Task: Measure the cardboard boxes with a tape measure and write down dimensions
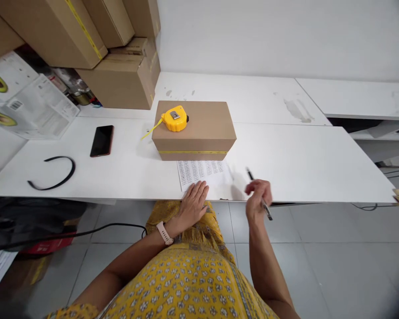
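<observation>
My left hand point(195, 203) lies flat with fingers stretched out on the near edge of a printed sheet of paper point(202, 172). Rows of small dark print cover much of the sheet, and its far edge is hidden by a brown cardboard box point(206, 122). On top of the box sits a yellow tape measure point(175, 118), a short length of its blade sticking out to the left. To the right of the paper, my right hand point(259, 198) is closed around a dark pen point(267, 210), held at a slant above the table's front edge.
A phone point(102, 141) and a black headband point(71, 170) lie on the white table point(295, 164) at the left. Stacked cardboard boxes point(119, 79) and a white carton with avocado pictures point(36, 99) stand at the back left. A black cable point(113, 225) hangs below the table.
</observation>
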A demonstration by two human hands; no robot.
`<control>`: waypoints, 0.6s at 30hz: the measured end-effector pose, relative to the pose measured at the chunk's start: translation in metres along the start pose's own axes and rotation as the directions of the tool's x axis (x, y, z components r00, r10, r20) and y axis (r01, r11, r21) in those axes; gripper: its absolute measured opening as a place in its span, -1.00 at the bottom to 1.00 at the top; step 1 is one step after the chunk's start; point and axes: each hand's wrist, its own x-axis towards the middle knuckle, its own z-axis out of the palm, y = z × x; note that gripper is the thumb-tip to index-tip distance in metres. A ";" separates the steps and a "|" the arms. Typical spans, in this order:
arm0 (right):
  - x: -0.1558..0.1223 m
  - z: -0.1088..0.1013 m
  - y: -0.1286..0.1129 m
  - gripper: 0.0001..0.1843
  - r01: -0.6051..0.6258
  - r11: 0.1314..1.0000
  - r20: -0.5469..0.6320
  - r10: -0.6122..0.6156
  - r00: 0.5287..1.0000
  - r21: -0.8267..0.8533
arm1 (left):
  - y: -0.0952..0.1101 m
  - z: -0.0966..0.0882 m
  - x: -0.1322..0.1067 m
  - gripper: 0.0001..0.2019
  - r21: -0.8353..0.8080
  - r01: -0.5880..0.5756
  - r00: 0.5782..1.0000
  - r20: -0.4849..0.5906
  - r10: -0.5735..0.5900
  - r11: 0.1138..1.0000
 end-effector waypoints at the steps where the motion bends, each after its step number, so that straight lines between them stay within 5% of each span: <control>1: -0.006 0.010 -0.005 -0.40 -0.039 0.994 0.172 0.021 0.985 0.103 | -0.001 0.000 0.000 -0.35 0.013 -0.002 1.000 0.003 0.002 1.000; 4: -0.016 0.042 -0.015 -0.38 -0.210 0.950 0.589 0.035 0.807 0.230 | -0.002 0.002 0.000 -0.37 0.034 -0.001 1.000 -0.011 0.001 0.999; 6: -0.016 0.063 -0.015 -0.45 -0.254 0.947 0.664 0.063 0.745 0.196 | 0.000 0.004 -0.001 -0.39 0.037 0.004 0.999 -0.036 -0.003 0.999; 11: -0.009 0.093 -0.005 -0.53 -0.170 0.975 0.622 0.045 0.781 0.143 | 0.001 0.007 -0.001 -0.48 0.008 0.022 0.994 -0.103 -0.021 1.000; 15: -0.005 0.096 -0.002 -0.55 -0.182 0.973 0.674 0.042 0.737 0.139 | 0.002 0.009 -0.001 -0.47 -0.022 0.041 0.992 -0.120 -0.043 0.999; 18: -0.005 0.093 -0.003 -0.62 -0.118 0.987 0.653 0.020 0.757 0.106 | 0.002 0.012 -0.001 -0.44 -0.041 0.048 0.991 -0.126 -0.053 0.998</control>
